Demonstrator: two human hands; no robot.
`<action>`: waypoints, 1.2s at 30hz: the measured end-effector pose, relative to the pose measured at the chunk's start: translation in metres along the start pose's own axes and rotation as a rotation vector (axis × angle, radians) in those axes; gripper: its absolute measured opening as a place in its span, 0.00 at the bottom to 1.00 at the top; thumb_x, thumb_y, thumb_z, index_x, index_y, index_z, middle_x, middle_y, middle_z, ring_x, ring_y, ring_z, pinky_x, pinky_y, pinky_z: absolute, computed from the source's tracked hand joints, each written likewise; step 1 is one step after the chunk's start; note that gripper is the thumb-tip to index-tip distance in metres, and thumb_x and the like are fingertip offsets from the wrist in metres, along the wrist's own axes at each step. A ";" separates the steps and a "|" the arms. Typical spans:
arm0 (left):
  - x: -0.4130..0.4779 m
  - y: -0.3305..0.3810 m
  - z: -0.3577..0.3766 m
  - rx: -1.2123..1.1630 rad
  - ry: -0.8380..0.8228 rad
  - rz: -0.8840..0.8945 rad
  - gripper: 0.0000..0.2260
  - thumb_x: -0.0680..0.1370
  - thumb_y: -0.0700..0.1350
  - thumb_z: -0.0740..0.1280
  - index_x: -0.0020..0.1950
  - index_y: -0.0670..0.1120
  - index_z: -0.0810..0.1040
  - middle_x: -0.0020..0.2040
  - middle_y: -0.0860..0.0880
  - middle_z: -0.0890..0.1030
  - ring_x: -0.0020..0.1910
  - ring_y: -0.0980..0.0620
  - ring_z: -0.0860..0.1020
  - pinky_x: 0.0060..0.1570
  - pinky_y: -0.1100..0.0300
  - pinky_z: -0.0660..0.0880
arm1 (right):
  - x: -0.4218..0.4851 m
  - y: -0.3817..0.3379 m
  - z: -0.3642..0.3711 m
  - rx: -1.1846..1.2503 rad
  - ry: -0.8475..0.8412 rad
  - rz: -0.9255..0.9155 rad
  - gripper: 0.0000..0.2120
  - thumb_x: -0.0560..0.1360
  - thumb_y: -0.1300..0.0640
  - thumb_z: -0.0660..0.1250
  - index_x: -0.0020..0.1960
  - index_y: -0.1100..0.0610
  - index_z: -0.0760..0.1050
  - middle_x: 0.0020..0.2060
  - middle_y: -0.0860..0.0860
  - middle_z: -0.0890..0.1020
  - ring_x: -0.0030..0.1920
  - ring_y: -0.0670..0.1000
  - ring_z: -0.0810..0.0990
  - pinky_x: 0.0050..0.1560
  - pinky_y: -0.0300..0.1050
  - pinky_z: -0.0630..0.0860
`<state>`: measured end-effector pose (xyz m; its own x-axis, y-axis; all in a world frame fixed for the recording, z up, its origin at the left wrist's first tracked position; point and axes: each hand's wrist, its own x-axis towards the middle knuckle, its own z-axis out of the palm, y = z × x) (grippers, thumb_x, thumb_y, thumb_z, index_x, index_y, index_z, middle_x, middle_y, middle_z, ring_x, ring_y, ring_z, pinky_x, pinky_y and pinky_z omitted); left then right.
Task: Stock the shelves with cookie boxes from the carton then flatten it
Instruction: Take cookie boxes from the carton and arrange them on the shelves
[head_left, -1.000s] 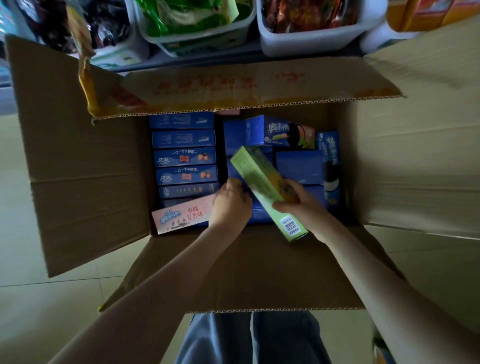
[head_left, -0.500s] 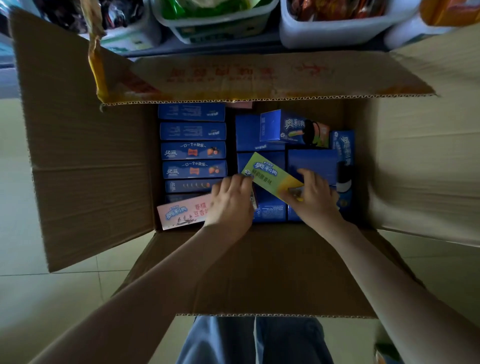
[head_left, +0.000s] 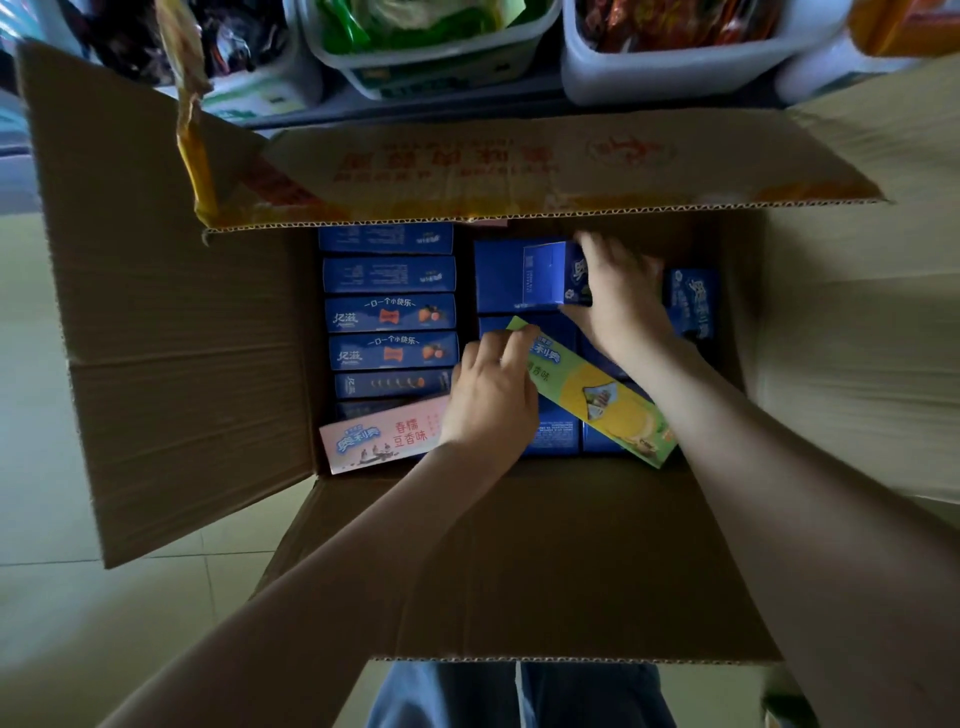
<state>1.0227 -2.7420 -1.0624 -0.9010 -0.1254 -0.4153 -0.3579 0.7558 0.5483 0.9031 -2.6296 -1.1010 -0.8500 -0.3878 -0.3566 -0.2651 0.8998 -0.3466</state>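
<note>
An open brown carton (head_left: 171, 364) stands on the floor below me, its four flaps spread out. Inside lie several blue cookie boxes (head_left: 390, 313) stacked at the left, a pink box (head_left: 382, 439) at the near left and more blue ones at the right. A long green and yellow box (head_left: 597, 397) lies slantwise on top of them. My left hand (head_left: 491, 397) holds its far end with curled fingers. My right hand (head_left: 621, 293) grips a blue box (head_left: 543, 275) standing tilted at the carton's far side.
Beyond the carton a low shelf carries white plastic tubs (head_left: 675, 67) full of bagged snacks (head_left: 415, 26). Pale floor tiles (head_left: 62, 597) show at the left. My blue-trousered legs (head_left: 519, 696) stand against the near flap.
My right hand let go of the green and yellow box and reached forward to the tilted blue box. The green box now lies flat on the others, with my left hand at its end.
</note>
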 end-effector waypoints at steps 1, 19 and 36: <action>0.000 0.003 -0.004 -0.053 0.018 -0.011 0.21 0.78 0.39 0.60 0.72 0.46 0.64 0.63 0.43 0.71 0.61 0.45 0.68 0.60 0.54 0.67 | -0.006 -0.001 -0.003 -0.008 0.003 -0.045 0.32 0.69 0.58 0.73 0.69 0.60 0.65 0.61 0.58 0.73 0.63 0.60 0.70 0.65 0.52 0.57; -0.085 0.121 -0.229 -1.143 0.241 -0.513 0.21 0.63 0.58 0.72 0.48 0.47 0.75 0.48 0.44 0.81 0.52 0.38 0.80 0.53 0.42 0.77 | -0.115 -0.089 -0.245 0.062 -0.043 -0.250 0.31 0.67 0.52 0.76 0.66 0.58 0.69 0.58 0.55 0.74 0.60 0.60 0.72 0.61 0.55 0.65; -0.223 0.337 -0.547 -1.206 0.641 -0.200 0.16 0.73 0.58 0.69 0.56 0.55 0.72 0.54 0.52 0.78 0.54 0.50 0.78 0.58 0.52 0.72 | -0.225 -0.228 -0.632 0.182 0.357 -0.430 0.32 0.65 0.58 0.78 0.66 0.62 0.71 0.60 0.59 0.74 0.62 0.59 0.69 0.60 0.52 0.69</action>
<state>0.9687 -2.8108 -0.3874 -0.6460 -0.6848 -0.3372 -0.1857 -0.2874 0.9396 0.8670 -2.6207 -0.3937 -0.7927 -0.5904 0.1520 -0.5642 0.6159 -0.5499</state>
